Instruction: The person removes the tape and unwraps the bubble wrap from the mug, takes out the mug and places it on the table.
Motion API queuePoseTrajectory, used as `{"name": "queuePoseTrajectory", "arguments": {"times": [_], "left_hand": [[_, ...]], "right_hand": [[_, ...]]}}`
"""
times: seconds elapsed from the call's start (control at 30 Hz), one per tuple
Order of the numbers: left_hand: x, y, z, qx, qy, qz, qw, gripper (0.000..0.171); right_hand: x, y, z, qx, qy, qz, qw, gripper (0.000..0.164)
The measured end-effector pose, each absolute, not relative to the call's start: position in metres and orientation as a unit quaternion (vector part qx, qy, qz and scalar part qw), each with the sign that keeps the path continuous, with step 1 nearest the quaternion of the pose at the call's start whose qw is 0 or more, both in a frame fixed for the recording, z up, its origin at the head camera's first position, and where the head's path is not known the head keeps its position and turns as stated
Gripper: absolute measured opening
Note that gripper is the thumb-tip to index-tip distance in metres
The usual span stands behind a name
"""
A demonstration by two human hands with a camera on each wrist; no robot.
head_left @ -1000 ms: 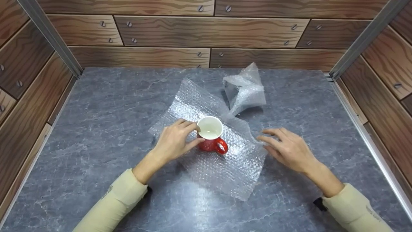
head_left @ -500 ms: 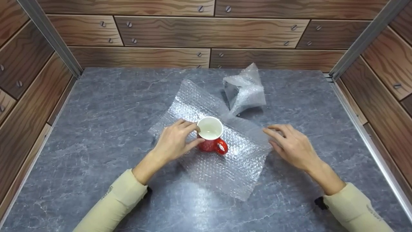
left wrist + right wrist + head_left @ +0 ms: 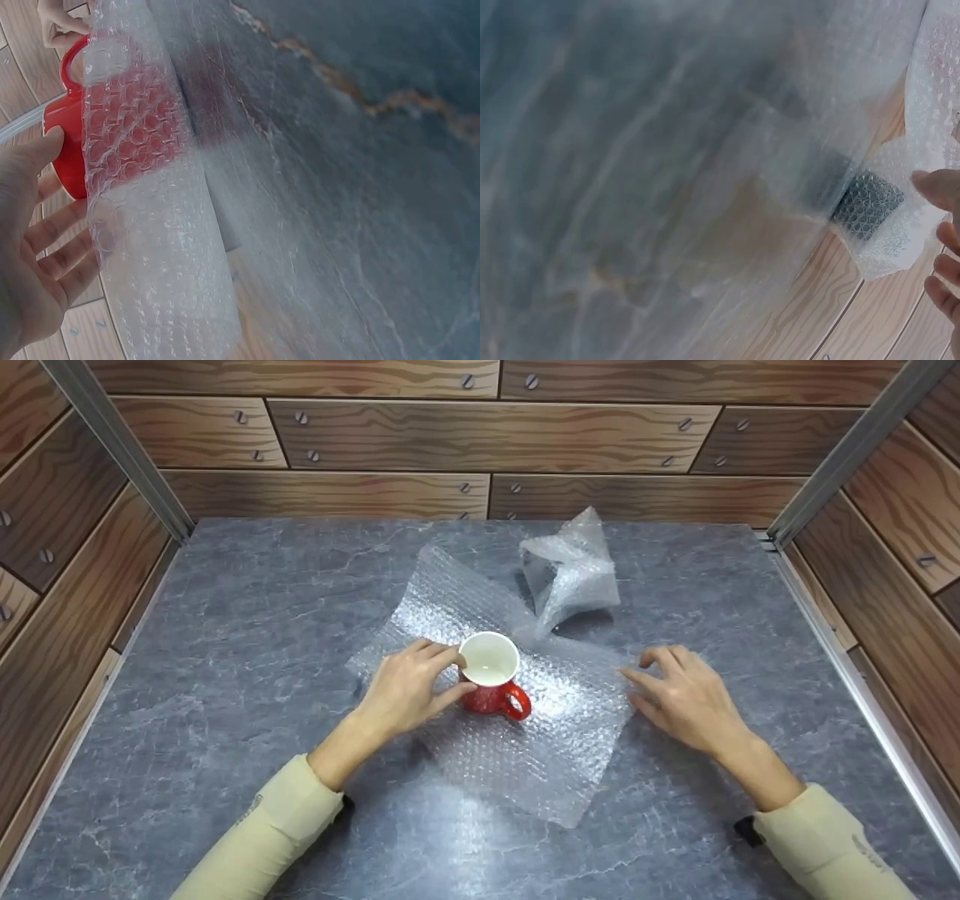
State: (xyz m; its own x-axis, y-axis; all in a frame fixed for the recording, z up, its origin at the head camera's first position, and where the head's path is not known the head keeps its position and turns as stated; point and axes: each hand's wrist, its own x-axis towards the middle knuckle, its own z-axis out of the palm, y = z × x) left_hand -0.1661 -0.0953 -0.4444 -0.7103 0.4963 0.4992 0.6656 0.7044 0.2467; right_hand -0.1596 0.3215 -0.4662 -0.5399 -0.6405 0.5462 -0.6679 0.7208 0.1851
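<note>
A red mug (image 3: 482, 699) with a white inside stands upright on a flat sheet of bubble wrap (image 3: 536, 769), its handle pointing right and toward me. My left hand (image 3: 409, 682) holds the mug's left side, thumb low and fingers near the rim. In the left wrist view, the thumb lies against the red mug (image 3: 69, 161), part of which shows through the wrap. My right hand (image 3: 686, 701) is at the sheet's right corner, fingertips right at the edge. Its thumb and fingers are apart in the right wrist view.
A crumpled bubble-wrap bundle (image 3: 574, 574) stands behind the mug to the right, close to the sheet's back edge. The grey marble-patterned table (image 3: 262, 607) is bordered by wood-print walls (image 3: 420, 435) and metal rails (image 3: 862, 697).
My right hand has moved slightly right, and the sheet's raised right edge has been drawn out and now lies flatter. The left hand and mug have stayed in place.
</note>
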Motion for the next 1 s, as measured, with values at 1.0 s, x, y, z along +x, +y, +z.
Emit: {"name": "queuePoseTrajectory", "arguments": {"times": [1.0], "left_hand": [[-0.166, -0.095, -0.445, -0.321, -0.902, -0.204, 0.203, 0.031]], "right_hand": [[-0.153, 0.308, -0.46, 0.265, -0.964, 0.01, 0.002, 0.068]]}}
